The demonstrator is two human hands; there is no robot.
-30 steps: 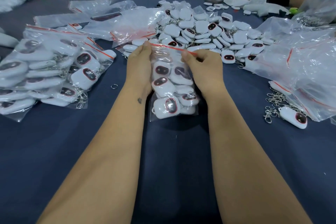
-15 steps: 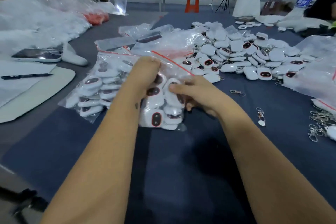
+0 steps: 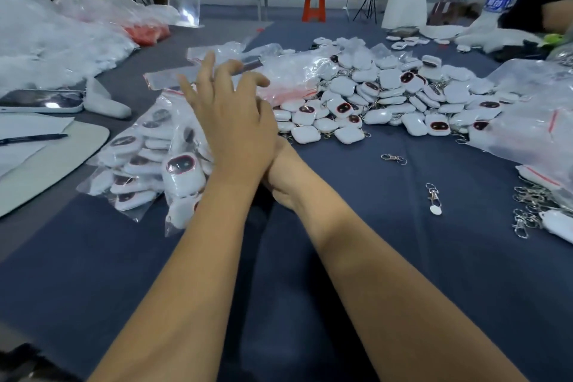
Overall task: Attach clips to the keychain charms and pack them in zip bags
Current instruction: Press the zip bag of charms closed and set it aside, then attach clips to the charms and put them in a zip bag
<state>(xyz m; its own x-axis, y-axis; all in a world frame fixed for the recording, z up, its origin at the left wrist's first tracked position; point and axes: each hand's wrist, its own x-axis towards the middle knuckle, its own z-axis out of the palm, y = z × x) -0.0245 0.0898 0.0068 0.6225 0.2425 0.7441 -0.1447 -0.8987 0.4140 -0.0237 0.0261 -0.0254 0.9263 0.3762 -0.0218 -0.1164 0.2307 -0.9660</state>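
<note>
Head view: left hand (image 3: 229, 121) spread, fingers loose, above the filled bags (image 3: 148, 161); right hand (image 3: 280, 178) mostly hidden beneath it, grip impossible to tell; loose charms (image 3: 381, 102) far right.

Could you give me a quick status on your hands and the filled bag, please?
Left hand open, fingers spread. Right hand mostly hidden behind it. Filled zip bag lying on packed pile, no hand gripping it. Nothing blocking.

filled zip bags (image 3: 145, 164) lying left, loose white charms (image 3: 381, 102) heaped beyond
</note>
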